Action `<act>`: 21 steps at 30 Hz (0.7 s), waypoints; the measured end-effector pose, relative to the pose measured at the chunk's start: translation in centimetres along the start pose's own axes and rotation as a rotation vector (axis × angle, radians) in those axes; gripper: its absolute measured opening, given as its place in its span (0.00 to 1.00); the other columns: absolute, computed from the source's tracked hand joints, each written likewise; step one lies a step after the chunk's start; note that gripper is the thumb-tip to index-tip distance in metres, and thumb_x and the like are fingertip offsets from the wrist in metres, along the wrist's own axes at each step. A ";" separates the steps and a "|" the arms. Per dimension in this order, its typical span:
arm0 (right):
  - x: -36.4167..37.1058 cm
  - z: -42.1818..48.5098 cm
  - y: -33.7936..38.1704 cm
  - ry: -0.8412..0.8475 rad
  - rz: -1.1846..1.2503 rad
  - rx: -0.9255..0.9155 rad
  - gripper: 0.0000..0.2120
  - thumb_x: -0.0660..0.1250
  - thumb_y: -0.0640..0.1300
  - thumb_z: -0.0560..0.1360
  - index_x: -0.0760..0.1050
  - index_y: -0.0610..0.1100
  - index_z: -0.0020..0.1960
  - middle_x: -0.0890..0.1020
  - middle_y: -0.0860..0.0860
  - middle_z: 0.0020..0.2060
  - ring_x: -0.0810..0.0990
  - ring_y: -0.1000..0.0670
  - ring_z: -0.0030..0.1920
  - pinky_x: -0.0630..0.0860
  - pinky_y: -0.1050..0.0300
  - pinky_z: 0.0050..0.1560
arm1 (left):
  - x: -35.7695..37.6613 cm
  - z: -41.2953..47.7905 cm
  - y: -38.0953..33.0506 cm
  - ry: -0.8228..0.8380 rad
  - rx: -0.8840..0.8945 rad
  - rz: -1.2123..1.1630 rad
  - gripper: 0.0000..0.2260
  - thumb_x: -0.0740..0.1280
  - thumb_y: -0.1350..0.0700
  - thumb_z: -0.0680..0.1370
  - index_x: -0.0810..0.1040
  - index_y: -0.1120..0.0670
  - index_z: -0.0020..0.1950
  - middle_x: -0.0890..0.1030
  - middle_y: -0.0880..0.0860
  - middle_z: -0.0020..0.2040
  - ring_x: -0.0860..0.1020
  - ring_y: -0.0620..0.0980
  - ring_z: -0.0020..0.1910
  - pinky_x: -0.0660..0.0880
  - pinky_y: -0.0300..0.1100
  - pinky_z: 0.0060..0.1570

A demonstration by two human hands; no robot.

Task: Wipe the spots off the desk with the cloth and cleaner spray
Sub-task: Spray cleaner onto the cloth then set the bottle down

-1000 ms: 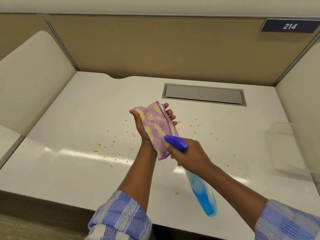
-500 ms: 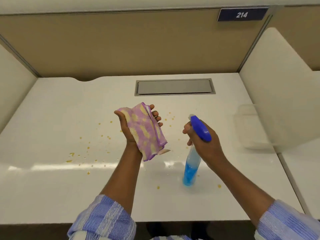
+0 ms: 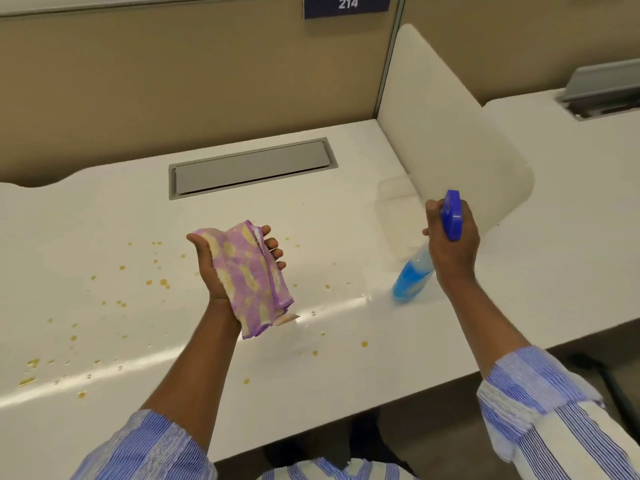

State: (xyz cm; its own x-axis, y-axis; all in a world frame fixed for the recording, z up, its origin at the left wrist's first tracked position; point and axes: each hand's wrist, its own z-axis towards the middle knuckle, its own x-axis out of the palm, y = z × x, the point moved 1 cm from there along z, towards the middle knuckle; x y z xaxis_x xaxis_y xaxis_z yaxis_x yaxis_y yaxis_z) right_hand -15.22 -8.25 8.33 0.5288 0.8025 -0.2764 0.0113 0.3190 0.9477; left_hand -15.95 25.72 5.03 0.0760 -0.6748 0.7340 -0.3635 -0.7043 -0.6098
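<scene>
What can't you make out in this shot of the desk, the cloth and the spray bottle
Head view only:
- Spray bottle: trigger and nozzle are hidden behind the right hand.
- Cloth: its underside is covered by the left hand.
- Desk: its left end is cut off by the frame edge, so spots there can't be counted.
- Whether the bottle touches the desk: unclear.

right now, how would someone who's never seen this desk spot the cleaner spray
Start at the white desk and look to its right side, near the curved divider. There the right hand grips the spray: a clear bottle of blue liquid with a bright blue trigger head.
</scene>
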 end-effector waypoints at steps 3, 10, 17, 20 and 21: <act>-0.7 2.2 -0.8 -0.050 -0.004 -0.018 0.13 0.69 0.57 0.80 0.73 0.48 0.50 0.81 0.51 0.42 0.83 0.38 0.45 0.83 0.44 0.51 | 1.0 0.5 0.8 0.025 -0.024 0.029 0.51 0.51 0.18 0.66 0.69 0.60 0.69 0.77 0.56 0.51 0.78 0.55 0.47 0.77 0.49 0.49; -0.9 5.3 -2.0 -0.118 -0.011 -0.019 0.13 0.68 0.60 0.79 0.72 0.51 0.50 0.83 0.43 0.47 0.83 0.39 0.48 0.81 0.40 0.57 | 1.7 1.0 1.3 0.050 -0.059 0.031 0.51 0.41 0.18 0.70 0.74 0.59 0.66 0.79 0.55 0.50 0.81 0.53 0.47 0.80 0.48 0.49; -1.3 6.0 -3.8 -0.103 -0.042 0.021 0.26 0.73 0.61 0.75 0.74 0.46 0.64 0.83 0.50 0.54 0.82 0.49 0.53 0.81 0.53 0.59 | 2.1 0.7 1.6 0.037 -0.079 0.018 0.51 0.48 0.18 0.67 0.72 0.60 0.67 0.77 0.56 0.50 0.79 0.54 0.46 0.79 0.48 0.47; -1.8 5.0 -4.6 -0.084 -0.086 0.105 0.38 0.77 0.59 0.73 0.65 0.47 0.76 0.78 0.52 0.64 0.79 0.52 0.60 0.78 0.59 0.61 | 2.4 0.6 1.9 0.022 -0.080 0.036 0.50 0.49 0.19 0.66 0.72 0.60 0.66 0.77 0.56 0.50 0.78 0.54 0.45 0.78 0.48 0.46; -1.9 4.2 -5.0 -0.078 -0.107 0.146 0.42 0.77 0.59 0.72 0.61 0.47 0.79 0.75 0.50 0.69 0.77 0.51 0.65 0.76 0.57 0.64 | 2.4 0.6 1.9 0.012 -0.081 0.037 0.50 0.48 0.19 0.67 0.73 0.60 0.65 0.77 0.56 0.49 0.78 0.54 0.44 0.78 0.48 0.46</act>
State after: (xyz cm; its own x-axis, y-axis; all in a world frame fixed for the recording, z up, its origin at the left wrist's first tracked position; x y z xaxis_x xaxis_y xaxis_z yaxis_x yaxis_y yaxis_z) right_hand -12.75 -13.47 4.78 0.5820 0.7244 -0.3694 0.1914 0.3195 0.9281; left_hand -15.94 22.64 5.40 0.0500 -0.6974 0.7150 -0.4399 -0.6580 -0.6111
